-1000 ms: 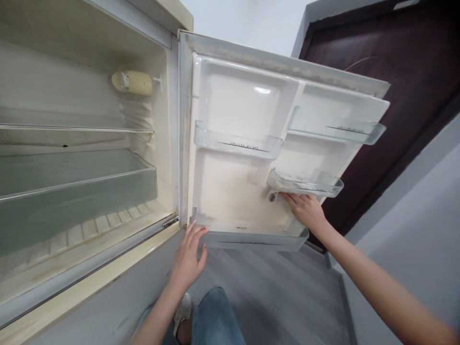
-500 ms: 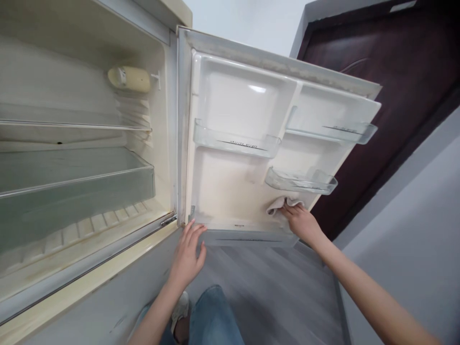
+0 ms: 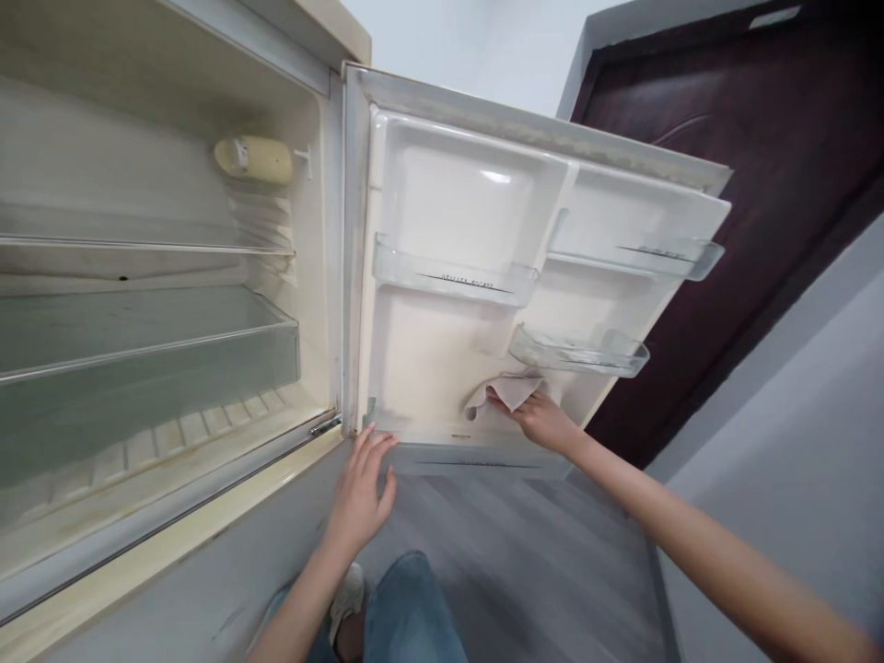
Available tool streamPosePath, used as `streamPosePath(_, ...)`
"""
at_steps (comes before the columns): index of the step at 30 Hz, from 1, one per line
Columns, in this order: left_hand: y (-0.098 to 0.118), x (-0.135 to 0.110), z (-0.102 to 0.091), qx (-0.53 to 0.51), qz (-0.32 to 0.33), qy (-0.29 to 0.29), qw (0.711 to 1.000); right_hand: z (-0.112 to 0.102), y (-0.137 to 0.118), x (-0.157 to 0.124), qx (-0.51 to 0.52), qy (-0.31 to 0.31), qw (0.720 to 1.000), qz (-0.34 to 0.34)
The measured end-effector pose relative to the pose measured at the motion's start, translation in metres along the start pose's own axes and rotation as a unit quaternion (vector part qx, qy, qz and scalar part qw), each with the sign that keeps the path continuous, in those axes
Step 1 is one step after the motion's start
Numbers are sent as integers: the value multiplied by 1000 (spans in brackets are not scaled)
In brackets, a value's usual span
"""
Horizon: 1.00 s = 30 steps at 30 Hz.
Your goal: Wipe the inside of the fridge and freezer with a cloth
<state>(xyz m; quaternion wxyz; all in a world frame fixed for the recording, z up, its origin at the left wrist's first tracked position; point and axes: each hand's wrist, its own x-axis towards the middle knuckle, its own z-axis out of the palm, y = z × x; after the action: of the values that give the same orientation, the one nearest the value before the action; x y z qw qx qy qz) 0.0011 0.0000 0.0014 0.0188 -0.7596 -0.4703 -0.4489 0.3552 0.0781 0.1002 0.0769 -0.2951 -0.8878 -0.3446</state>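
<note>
The refrigerator door [image 3: 442, 345] stands swung open, its white inner panel facing me. A pale pinkish-grey cloth [image 3: 507, 391] lies against the lower part of that panel, gripped by my right hand [image 3: 542, 419], whose fingertips are partly hidden by it. My left hand [image 3: 363, 483] rests its spread fingers on the lower left edge of the door, at the bottom door shelf [image 3: 476, 459], holding nothing. Above the cloth sits a clear door shelf [image 3: 580, 352], and an upper left door shelf [image 3: 456, 278] carries lettering.
Left of the door is the refrigerator interior with a glass shelf [image 3: 138, 244], a greenish drawer [image 3: 152, 368] and a yellowed lamp cover [image 3: 259, 158]. A dark red door [image 3: 746, 166] stands behind on the right. My knee [image 3: 414, 608] is below, over the grey floor [image 3: 545, 562].
My right hand has slid left along the lower panel with the cloth, which now spreads out more. My left hand stays at the door's edge.
</note>
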Motion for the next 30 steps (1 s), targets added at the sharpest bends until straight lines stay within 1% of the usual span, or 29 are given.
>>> streamPosePath(2, 0, 0, 0, -1, -1, 4, 1000, -3, 7, 0, 4, -13, 999, -29)
streamPosePath(3, 0, 0, 1, -1, -1, 8, 1000, -7, 11, 1, 1, -17, 999, -31)
streamPosePath(4, 0, 0, 1, -2, -1, 12, 1000, -13, 15, 3, -6, -19, 1000, -19)
streamPosePath(5, 0, 0, 2, -3, -1, 16, 1000, -18, 17, 6, -15, -14, 1000, 12)
streamPosePath(7, 1, 0, 3, -6, 0, 19, 1000, -25, 15, 12, -30, 8, 994, 108)
streamPosePath(9, 1, 0, 2, -8, 2, 21, 1000, -24, 6, 19, -26, 43, 979, 199)
streamPosePath(10, 1, 0, 2, -7, 2, 21, 1000, -21, 0, 23, -17, 58, 973, 223)
streamPosePath(11, 1, 0, 1, -5, 3, 20, 1000, -16, -7, 26, -4, 63, 973, 223)
streamPosePath(12, 1, 0, 0, -3, 4, 18, 1000, -11, -12, 28, 10, 56, 978, 201)
streamPosePath(13, 1, 0, 0, -1, 4, 14, 1000, -5, -17, 31, 22, 41, 986, 163)
streamPosePath(15, 1, 0, -1, 1, 2, 6, 1000, 3, -21, 36, 41, -12, 997, 62)
streamPosePath(16, 1, 0, -1, 1, 1, 5, 1000, 4, -21, 39, 45, -36, 998, 19)
streamPosePath(17, 1, 0, -1, 2, 0, 5, 1000, 3, -18, 41, 44, -51, 998, -7)
streamPosePath(18, 1, 0, -1, 2, -2, 6, 1000, 1, -15, 42, 38, -57, 998, -15)
streamPosePath(19, 1, 0, -1, 2, -4, 7, 1000, -4, -10, 42, 29, -54, 998, -7)
streamPosePath(21, 1, 0, 0, 1, -6, 7, 1000, -15, 0, 37, 5, -30, 999, 45)
streamPosePath(23, 2, 0, -1, -2, -6, 5, 1000, -24, 11, 25, -22, -3, 994, 109)
streamPosePath(25, 1, 0, -1, -5, -4, 4, 1000, -30, 21, 9, -45, 5, 989, 140)
streamPosePath(27, 1, 0, 0, -7, 0, 7, 1000, -32, 29, -10, -62, -6, 990, 123)
streamPosePath(30, 2, 0, 1, -12, 4, 16, 1000, -31, 36, -33, -74, -36, 994, 66)
